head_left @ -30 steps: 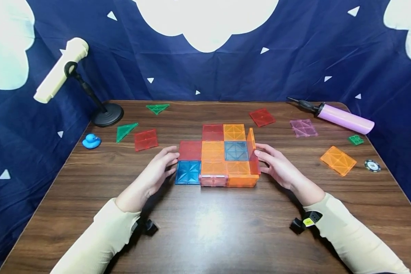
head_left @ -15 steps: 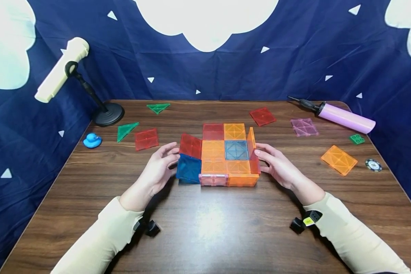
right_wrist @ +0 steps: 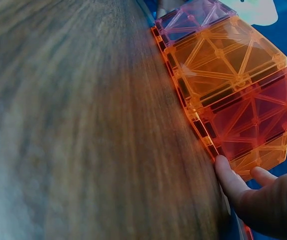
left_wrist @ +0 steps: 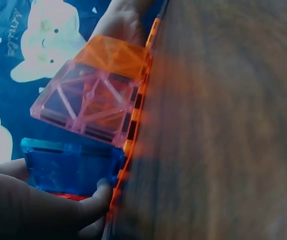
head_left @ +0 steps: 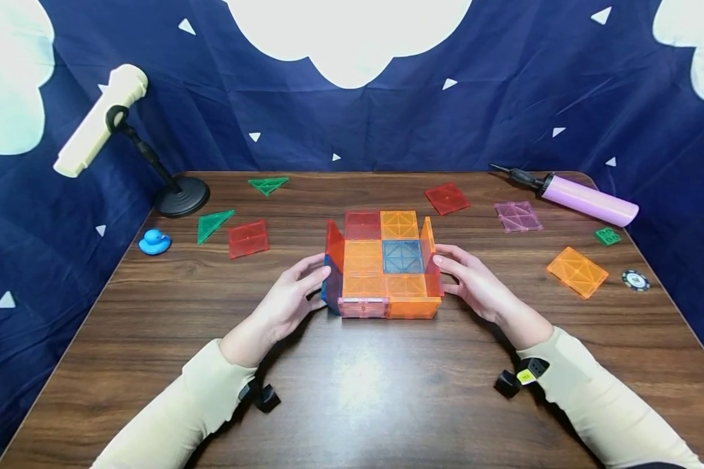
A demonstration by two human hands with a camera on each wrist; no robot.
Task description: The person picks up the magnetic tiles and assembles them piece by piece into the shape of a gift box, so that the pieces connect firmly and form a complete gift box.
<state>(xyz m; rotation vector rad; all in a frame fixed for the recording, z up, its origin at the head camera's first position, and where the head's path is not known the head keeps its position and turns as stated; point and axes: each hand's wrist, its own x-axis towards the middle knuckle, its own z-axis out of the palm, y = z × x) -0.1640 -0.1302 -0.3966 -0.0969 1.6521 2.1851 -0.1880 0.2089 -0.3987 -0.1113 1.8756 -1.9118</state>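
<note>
Between the hands sits a build of clear magnetic tiles on the table. Its floor has orange tiles (head_left: 362, 256), a blue-grey tile (head_left: 403, 256) and a red tile (head_left: 362, 225). A pink tile (head_left: 364, 309) and an orange tile (head_left: 414, 309) stand along the front. On the left a blue tile (left_wrist: 73, 167) and a red tile (head_left: 335, 247) stand nearly upright, my left hand (head_left: 287, 293) touching them from outside with extended fingers. My right hand (head_left: 475, 283) rests its fingers against the right wall, a red tile (right_wrist: 253, 110) and an orange tile (head_left: 427, 240).
Loose red tiles (head_left: 248, 239), green triangles (head_left: 214, 225), a purple tile (head_left: 517, 217) and an orange tile (head_left: 577, 271) lie around. A blue duck (head_left: 154, 241) and a stand (head_left: 182, 195) are left; a purple pump (head_left: 589, 200) and poker chip (head_left: 636, 281) are right.
The blue and red tiles on the left have swung up from flat to nearly upright. My left hand has moved right along with them. The right hand stays at its wall.
</note>
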